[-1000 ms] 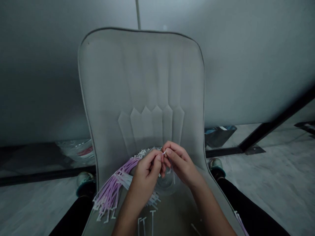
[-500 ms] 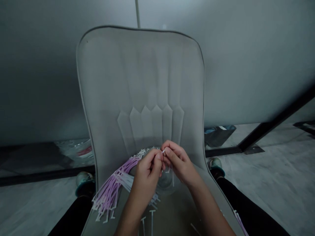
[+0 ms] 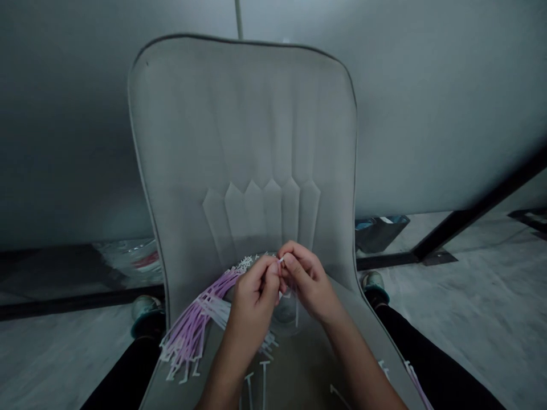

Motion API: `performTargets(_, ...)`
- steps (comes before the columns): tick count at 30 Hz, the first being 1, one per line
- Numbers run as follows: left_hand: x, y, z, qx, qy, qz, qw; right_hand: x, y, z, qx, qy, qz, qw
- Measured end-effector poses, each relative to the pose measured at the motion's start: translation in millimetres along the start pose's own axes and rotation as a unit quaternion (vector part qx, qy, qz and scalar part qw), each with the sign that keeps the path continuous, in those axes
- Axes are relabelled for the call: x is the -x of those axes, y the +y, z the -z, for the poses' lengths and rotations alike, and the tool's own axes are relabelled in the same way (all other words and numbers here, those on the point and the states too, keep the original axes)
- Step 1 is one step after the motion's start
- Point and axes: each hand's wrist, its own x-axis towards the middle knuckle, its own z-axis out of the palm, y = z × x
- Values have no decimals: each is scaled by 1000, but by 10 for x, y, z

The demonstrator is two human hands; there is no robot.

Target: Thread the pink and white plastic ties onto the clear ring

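My left hand (image 3: pixel 256 287) and my right hand (image 3: pixel 307 279) meet above the chair seat, fingertips nearly touching. Both pinch a small white plastic piece (image 3: pixel 281 260), most of it hidden by the fingers. Left of my hands lies a bundle of thin purple sticks with white hooked ends (image 3: pixel 194 327). A bunch of pale bluish-white sticks (image 3: pixel 217 312) crosses it, running under my left wrist. Beneath my hands is a clear round container (image 3: pixel 285 316), partly hidden. Two loose white T-ended sticks (image 3: pixel 264 381) lie at the seat's front.
The grey padded chair (image 3: pixel 248 125) faces me, its back near a plain wall. A dark bag (image 3: pixel 380 233) stands on the floor behind it to the right; a clear plastic bag (image 3: pixel 132 259) lies at left. A black slanted bar (image 3: pixel 461 222) rises at right. My legs straddle the chair.
Both hands keep their pinch on the small white piece, with only slight finger movement. The view has shifted a little, and more of the white pieces beside my right forearm shows.
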Motion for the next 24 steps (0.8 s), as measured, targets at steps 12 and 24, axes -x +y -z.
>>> performTargets(12, -27, -9, 17, 5, -12, -9, 1000, 1, 33, -5, -40, 7, -5, 999)
performTargets(24, -26, -5, -4, 22, 21, -12, 999, 9, -8, -16, -56, -7, -16, 998)
